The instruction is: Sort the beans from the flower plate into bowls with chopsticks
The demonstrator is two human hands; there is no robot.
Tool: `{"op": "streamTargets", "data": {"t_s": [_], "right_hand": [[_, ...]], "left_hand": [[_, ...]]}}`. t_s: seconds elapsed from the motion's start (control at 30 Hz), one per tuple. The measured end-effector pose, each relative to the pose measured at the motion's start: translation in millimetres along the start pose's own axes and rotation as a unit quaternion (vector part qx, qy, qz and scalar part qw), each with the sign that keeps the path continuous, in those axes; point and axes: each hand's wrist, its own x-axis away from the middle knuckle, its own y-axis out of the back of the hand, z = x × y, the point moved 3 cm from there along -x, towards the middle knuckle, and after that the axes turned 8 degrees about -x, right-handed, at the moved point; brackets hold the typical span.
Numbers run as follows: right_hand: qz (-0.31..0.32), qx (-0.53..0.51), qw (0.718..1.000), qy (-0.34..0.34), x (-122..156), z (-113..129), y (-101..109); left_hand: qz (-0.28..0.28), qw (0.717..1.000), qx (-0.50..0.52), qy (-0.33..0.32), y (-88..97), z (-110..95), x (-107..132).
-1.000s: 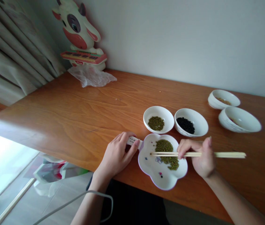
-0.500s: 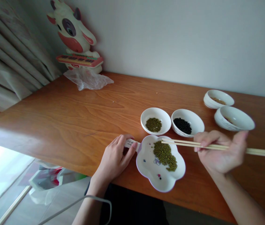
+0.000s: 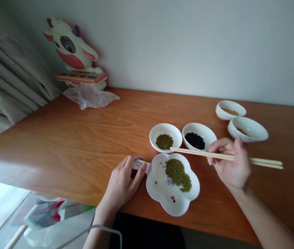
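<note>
A white flower-shaped plate with a heap of green beans lies near the table's front edge. My right hand grips a pair of wooden chopsticks; their tips hover over the near rim of a small white bowl of green beans. Beside that bowl stands a white bowl of black beans. My left hand rests on the table at the plate's left edge, fingers curled on a small white paper slip.
Two more white bowls stand at the back right. A cow-shaped toy and crumpled clear plastic sit at the back left by the curtain. A cable hangs below the wooden table's front edge.
My right hand lifted the chopsticks off the flower plate, swung right, then brought the tips over the green-bean bowl. The left hand stayed by the plate. The camera tilted down and right.
</note>
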Motion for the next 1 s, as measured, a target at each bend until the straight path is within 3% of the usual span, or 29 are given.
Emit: {"op": "streamTargets", "data": {"t_s": [0.1,0.23,0.47,0.87,1.0], "right_hand": [[0.111,0.049,0.991,-0.052,7,-4,-7],[0.208,0.127,0.969,-0.033,17,-14,-10],[0.222,0.139,0.965,-0.025,21,-27,-9],[0.237,0.156,0.959,0.026,24,-28,-11],[0.237,0.152,0.96,0.011,24,-28,-13]], "left_hand": [[0.0,1.0,-0.002,0.004,0.8,-1,0],[0.008,1.0,-0.004,0.005,0.9,-1,0],[0.011,1.0,-0.007,0.013,0.2,0,1],[0.007,1.0,0.0,0.008,-0.4,1,2],[0.011,1.0,0.003,0.01,0.0,0,1]]}}
